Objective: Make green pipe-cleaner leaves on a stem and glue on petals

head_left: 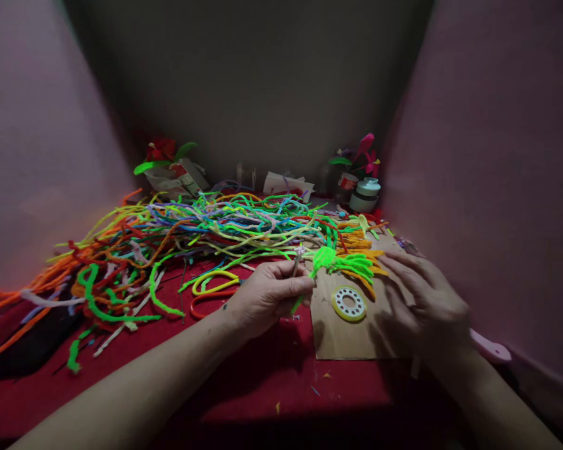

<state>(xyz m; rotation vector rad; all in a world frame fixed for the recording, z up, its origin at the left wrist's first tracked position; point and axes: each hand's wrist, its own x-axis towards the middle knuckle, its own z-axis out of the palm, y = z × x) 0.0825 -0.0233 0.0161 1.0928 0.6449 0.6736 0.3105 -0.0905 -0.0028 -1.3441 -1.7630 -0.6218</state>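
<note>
My left hand (281,289) is closed in a pinch, thumb against fingers, on a thin pipe-cleaner stem (295,267) with a small pinkish tip. A bright green fuzzy pipe-cleaner piece (324,257) shows right beside these fingertips; whether it is joined to the stem I cannot tell. My right hand (420,297) is over the cardboard (331,340), its fingers stretched out toward a row of orange pipe-cleaner pieces (354,244). Green pipe-cleaner pieces (356,267) lie across the orange ones. Near them, a round white-and-yellow spool (349,304) lies flat on the cardboard.
A large heap of coloured pipe cleaners (234,219) covers the back and left of the red cloth (263,387). Scissors with yellow and red handles (216,284) lie left of my left hand. Behind stand a pale jar (365,195) and fuzzy flowers (366,147). Walls enclose both sides.
</note>
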